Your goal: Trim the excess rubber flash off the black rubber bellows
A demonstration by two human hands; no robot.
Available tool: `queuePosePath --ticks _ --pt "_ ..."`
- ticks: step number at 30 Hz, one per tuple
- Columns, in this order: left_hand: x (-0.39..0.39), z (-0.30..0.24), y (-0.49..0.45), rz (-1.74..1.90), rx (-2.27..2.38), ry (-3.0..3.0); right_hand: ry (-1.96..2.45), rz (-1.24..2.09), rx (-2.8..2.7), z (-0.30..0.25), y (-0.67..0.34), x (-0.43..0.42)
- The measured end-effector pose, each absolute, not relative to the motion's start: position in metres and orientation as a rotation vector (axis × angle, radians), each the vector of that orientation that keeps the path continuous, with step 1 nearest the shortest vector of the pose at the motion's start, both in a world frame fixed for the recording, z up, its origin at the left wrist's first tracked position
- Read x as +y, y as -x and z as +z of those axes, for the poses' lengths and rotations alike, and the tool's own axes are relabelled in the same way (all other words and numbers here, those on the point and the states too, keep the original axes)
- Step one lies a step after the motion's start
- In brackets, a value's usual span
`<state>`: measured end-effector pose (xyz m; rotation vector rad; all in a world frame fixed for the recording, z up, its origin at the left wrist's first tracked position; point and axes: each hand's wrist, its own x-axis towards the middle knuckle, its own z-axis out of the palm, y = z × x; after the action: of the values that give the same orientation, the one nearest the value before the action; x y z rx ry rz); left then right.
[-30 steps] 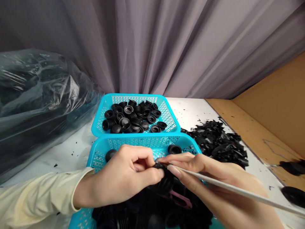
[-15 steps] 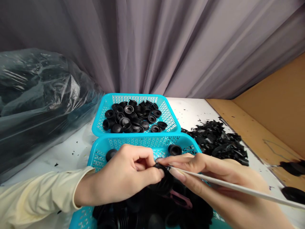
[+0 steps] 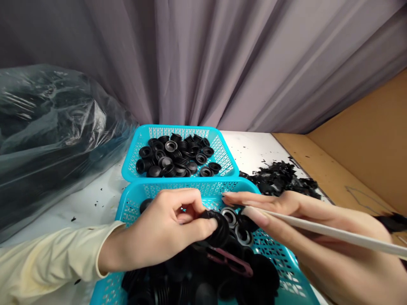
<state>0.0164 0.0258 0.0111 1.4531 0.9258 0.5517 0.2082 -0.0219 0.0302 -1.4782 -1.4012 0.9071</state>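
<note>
My left hand (image 3: 171, 233) is closed around a black ribbed rubber bellows (image 3: 220, 228), pinched between thumb and fingers over the near basket. My right hand (image 3: 305, 228), to its right, holds a long, thin off-white stick (image 3: 333, 235) between thumb and fingers. The stick runs out past the right edge; its tip is hidden near the fingers. A gap now lies between the right fingertips and the bellows. Below both hands, the near blue basket (image 3: 187, 183) holds many black rubber parts (image 3: 243, 234). A dark pink piece with a slot (image 3: 233, 263) lies just under the bellows.
A far blue basket (image 3: 229, 154) holds more black bellows. Black rubber scraps (image 3: 280, 180) are heaped to the right on the white table (image 3: 251, 146). At left stands a large clear plastic bag (image 3: 60, 140) with dark contents. A brown board (image 3: 365, 123) rises at right, a grey curtain (image 3: 190, 63) behind.
My right hand has drawn away to the right from the bellows, taking the stick with it. My left hand keeps its hold. More parts show between the hands.
</note>
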Motion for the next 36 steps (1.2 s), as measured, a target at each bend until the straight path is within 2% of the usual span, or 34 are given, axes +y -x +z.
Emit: queuePosePath --ticks 6,18,27,33,36 --pt "0.024 0.013 -0.014 0.570 0.956 -1.480 1.441 0.921 -1.347 0.038 -0.209 -0.029" --pt "0.023 0.014 -0.012 0.641 0.914 -1.455 1.483 0.701 -1.514 0.039 -0.208 -0.029" --pt "0.024 0.015 -0.013 0.652 0.901 -1.424 1.482 0.725 -1.487 0.038 -0.209 -0.030" --pt "0.024 0.012 -0.014 0.631 0.821 -1.317 1.523 0.552 -1.510 0.039 -0.217 -0.026" --pt "0.024 0.011 -0.014 0.653 0.842 -1.344 1.550 0.590 -1.534 0.039 -0.219 -0.023"
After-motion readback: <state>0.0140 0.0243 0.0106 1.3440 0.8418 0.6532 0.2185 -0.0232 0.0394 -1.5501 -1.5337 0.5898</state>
